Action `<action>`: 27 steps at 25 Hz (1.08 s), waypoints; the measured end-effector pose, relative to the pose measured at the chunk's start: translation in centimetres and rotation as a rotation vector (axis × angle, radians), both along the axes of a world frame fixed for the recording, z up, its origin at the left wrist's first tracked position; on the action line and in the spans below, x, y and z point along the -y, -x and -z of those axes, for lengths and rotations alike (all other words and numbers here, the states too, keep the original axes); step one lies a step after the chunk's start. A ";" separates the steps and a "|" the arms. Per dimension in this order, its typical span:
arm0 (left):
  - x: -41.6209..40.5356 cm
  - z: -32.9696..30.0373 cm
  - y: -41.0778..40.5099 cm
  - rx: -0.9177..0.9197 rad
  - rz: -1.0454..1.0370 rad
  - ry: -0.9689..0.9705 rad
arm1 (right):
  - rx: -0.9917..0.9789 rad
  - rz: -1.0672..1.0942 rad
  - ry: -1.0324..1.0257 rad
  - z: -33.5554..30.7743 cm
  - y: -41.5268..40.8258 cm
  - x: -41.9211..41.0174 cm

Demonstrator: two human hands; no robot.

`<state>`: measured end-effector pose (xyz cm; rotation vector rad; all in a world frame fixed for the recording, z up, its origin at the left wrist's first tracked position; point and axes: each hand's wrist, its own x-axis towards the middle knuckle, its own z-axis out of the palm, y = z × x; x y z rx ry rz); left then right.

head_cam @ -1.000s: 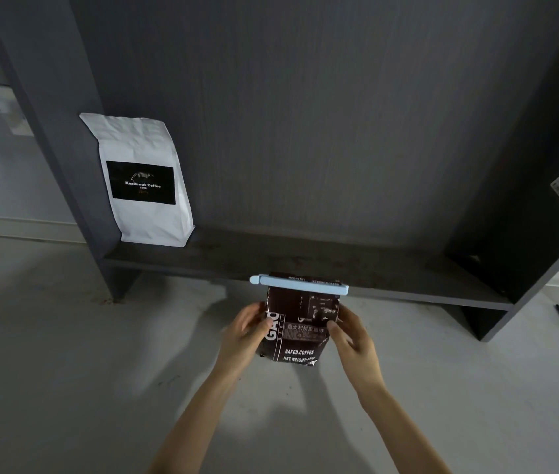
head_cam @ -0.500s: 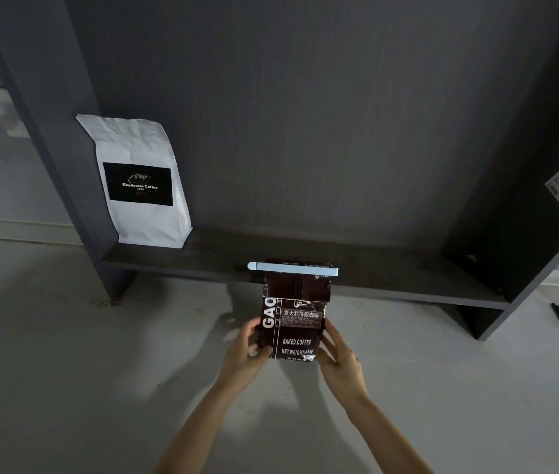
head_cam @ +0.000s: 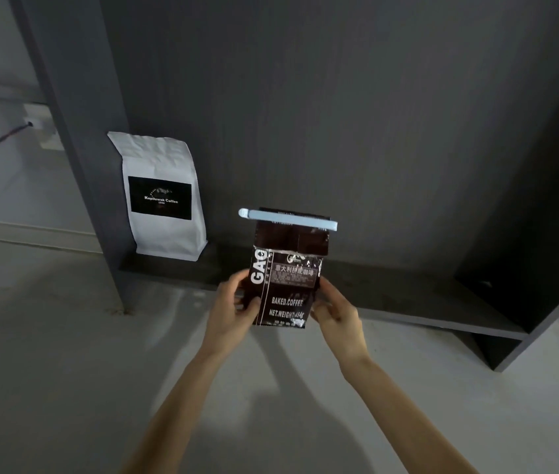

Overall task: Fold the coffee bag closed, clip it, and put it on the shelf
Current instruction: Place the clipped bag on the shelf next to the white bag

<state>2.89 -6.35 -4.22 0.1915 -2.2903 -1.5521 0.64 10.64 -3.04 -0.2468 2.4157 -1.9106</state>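
Head view: we hold the dark-brown foil coffee bag (head_cam: pixel 284 289), folded and sealed by a pale-blue plastic clip (head_cam: pixel 288 219), with left hand (head_cam: pixel 233 309) and right hand (head_cam: pixel 336 311) gripping its lower sides above the dark-grey shelf (head_cam: pixel 408 302); only placing remains.

The shelf board (head_cam: pixel 390 295) is left bare from centre to right, where open room is offered; its left end is occupied by a white coffee bag (head_cam: pixel 161 196) stood against the side panel (head_cam: pixel 79 148).
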 end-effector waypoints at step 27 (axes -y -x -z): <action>7.5 -1.7 7.6 0.177 -0.072 0.110 | -0.067 -0.328 -0.354 -3.1 7.4 9.7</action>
